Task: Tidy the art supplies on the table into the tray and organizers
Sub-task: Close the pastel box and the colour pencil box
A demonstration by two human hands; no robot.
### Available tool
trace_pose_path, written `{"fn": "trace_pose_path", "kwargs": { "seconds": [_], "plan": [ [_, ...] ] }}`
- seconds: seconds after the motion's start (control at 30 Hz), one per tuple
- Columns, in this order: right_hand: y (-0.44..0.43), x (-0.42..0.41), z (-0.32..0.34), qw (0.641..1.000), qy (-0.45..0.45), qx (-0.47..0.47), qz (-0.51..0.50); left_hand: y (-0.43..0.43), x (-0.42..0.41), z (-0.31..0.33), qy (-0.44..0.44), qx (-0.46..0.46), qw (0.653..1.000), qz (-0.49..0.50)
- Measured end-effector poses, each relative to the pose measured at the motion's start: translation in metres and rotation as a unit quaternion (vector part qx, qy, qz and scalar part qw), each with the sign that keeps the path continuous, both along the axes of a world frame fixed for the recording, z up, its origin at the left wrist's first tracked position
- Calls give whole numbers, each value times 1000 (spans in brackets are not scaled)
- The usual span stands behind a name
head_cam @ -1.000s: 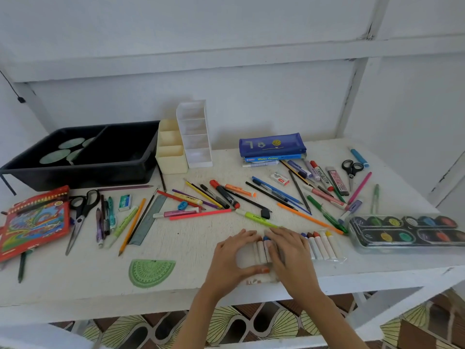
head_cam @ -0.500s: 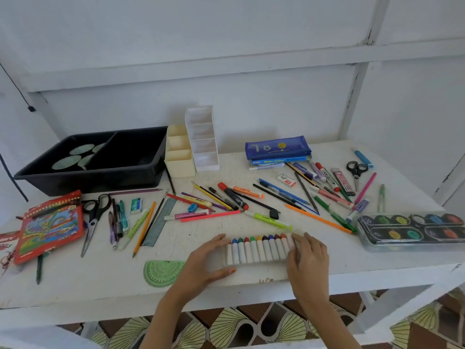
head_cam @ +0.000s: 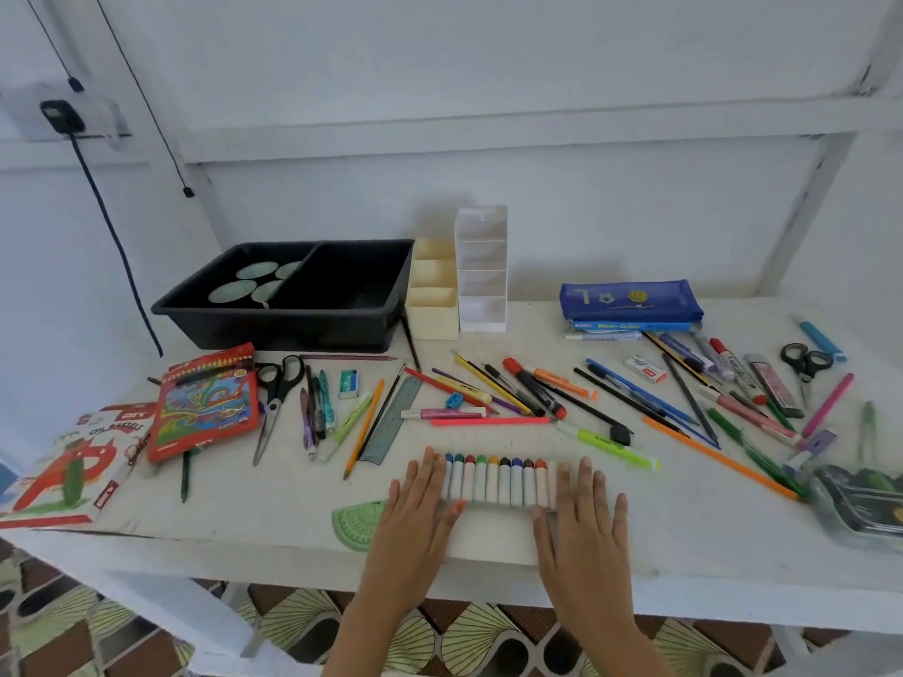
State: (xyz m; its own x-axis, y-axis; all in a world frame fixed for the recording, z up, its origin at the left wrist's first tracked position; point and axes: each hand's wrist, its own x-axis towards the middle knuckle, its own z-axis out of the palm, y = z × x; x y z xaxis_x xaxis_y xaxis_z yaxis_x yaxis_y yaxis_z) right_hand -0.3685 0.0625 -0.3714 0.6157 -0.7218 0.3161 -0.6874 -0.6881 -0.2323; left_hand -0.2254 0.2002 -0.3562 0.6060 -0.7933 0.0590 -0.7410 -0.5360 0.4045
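Observation:
A row of white markers with coloured caps [head_cam: 498, 481] lies side by side near the table's front edge. My left hand [head_cam: 420, 510] lies flat against the row's left end, my right hand [head_cam: 581, 515] flat against its right end, fingers straight, pressing the markers together. A black two-part tray [head_cam: 342, 315] stands at the back left with green discs in its left part. Beside it stand a cream organizer [head_cam: 432, 305] and a white organizer [head_cam: 481, 271]. Pens, pencils and markers lie scattered across the table.
Black scissors [head_cam: 276, 393], a crayon box [head_cam: 205, 408] and an oil pastels box [head_cam: 73, 471] lie left. A green protractor [head_cam: 356, 522] sits by my left wrist. A blue pencil case [head_cam: 630, 300], small scissors [head_cam: 806, 366] and a paint palette [head_cam: 860, 500] lie right.
My hands spread apart from the row's middle to its two ends, and the markers now lie lined up between them. The view has shifted left.

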Motion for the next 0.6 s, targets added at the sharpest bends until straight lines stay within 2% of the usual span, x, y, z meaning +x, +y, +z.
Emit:
{"fn": "trace_pose_path", "kwargs": {
  "seconds": [0.17,0.43,0.5,0.6],
  "plan": [
    [7,9,-1,1000,12,3,-1,3,10,-1,-14,2,1000,3],
    [6,10,-1,999,44,21,-11,4,28,0,-21,-6,998,-58],
    [6,10,2,999,19,26,0,5,27,2,-28,-27,998,-55],
    [10,15,9,995,-90,40,24,9,22,5,-7,-108,994,-21]
  ]
}}
